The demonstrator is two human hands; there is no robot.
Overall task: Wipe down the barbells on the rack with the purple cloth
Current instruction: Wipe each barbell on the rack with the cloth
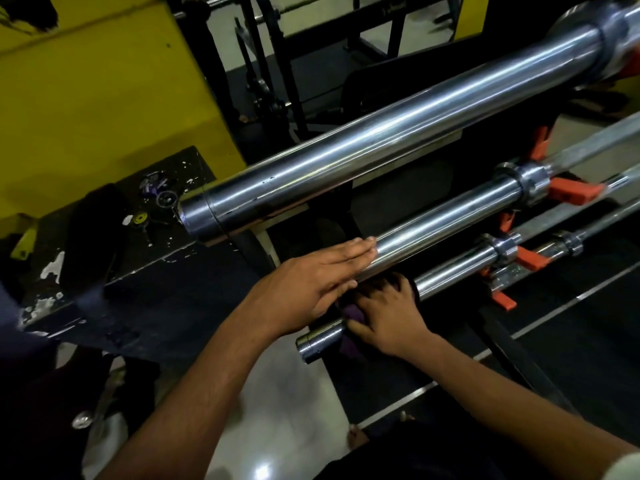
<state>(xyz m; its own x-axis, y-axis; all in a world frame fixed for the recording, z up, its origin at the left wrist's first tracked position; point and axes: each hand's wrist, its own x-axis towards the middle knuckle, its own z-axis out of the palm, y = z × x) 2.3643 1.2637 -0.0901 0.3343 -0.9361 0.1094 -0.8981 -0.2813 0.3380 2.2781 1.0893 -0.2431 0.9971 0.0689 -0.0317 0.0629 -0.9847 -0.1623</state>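
Your right grip (384,315) curls over the purple cloth (349,336), pressing it around the lowest barbell (450,273) near its end. Your left hand (311,282) lies flat, fingers straight, on the middle barbell (446,216) above it.

Three chrome barbell sleeves stacked on rack (512,344), all slanting lower-left to upper-right. Top barbell (381,140) thickest in view, shiny, dark specks near its end cap. Middle barbell (446,216) thinner, collar at right, near end hidden under left hand (311,282) lying flat on it. Bottom barbell (322,337) lowest, end cap exposed; purple cloth (351,341) wrapped round it just behind cap, bunched under right hand (388,313).
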